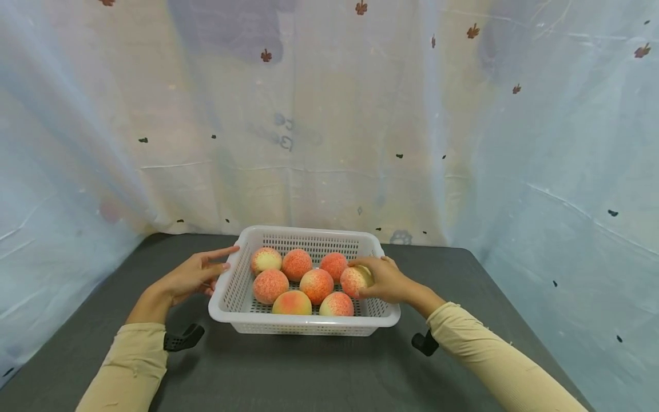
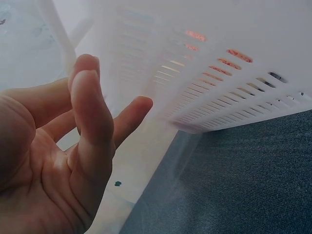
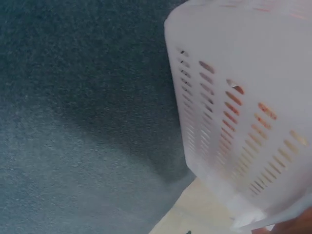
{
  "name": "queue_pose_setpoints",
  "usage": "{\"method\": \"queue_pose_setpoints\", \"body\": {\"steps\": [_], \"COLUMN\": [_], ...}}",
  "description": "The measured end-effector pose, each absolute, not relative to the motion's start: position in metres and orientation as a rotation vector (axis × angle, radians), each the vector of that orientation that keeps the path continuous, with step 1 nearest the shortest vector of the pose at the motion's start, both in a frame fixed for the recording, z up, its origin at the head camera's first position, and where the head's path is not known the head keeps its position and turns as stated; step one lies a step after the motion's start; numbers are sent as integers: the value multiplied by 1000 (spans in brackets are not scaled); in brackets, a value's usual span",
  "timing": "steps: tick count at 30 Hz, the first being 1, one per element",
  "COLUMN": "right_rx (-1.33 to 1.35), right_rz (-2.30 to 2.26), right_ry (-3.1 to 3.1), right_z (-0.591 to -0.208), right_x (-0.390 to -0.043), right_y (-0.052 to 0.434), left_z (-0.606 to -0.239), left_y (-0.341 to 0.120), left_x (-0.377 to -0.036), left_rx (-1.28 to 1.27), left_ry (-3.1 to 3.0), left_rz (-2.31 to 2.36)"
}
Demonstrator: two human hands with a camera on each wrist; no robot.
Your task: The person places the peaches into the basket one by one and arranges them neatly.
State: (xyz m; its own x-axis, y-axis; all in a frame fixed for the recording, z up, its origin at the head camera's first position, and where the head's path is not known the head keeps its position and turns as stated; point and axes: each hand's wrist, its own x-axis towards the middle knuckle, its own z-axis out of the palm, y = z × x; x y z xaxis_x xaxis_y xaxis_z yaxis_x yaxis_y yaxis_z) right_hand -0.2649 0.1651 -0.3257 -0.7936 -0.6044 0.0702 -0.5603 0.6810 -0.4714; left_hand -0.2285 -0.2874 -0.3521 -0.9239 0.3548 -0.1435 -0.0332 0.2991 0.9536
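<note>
A white plastic basket (image 1: 304, 320) with slotted walls sits on the dark table, holding several red-and-yellow peaches (image 1: 316, 286). At its right end my right hand (image 1: 388, 280) reaches over the rim and grips a pale yellow and red peach (image 1: 354, 281) between thumb and fingers. My left hand (image 1: 193, 276) is at the left rim, its fingertips at or just touching the edge. In the left wrist view the left hand (image 2: 73, 136) has loosely bent fingers beside the basket wall (image 2: 204, 83) and holds nothing. The right wrist view shows mostly the basket's slotted outer side (image 3: 234, 107).
The dark grey table (image 1: 309, 372) extends in front of the basket and to both sides. Behind it hangs a pale patterned curtain (image 1: 329, 114), which also runs along the left and right. Black wrist devices (image 1: 183, 337) are on both forearms.
</note>
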Motion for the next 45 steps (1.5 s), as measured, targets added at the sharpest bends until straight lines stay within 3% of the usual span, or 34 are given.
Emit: {"method": "queue_pose_setpoints", "body": {"steps": [20,45], "right_rx": [-937,-892], "right_rz": [-845,-1443], "right_ry": [2785,2719], "right_z": [-326,-325], "right_x": [-266,-276], "right_y": [173,202], "left_z": [-352,-353], "left_y": [-288,-286], "left_x": [-229,-229], "left_rx": [278,272], "left_ry": [2252,2257], "left_rz": [1648,1649]}}
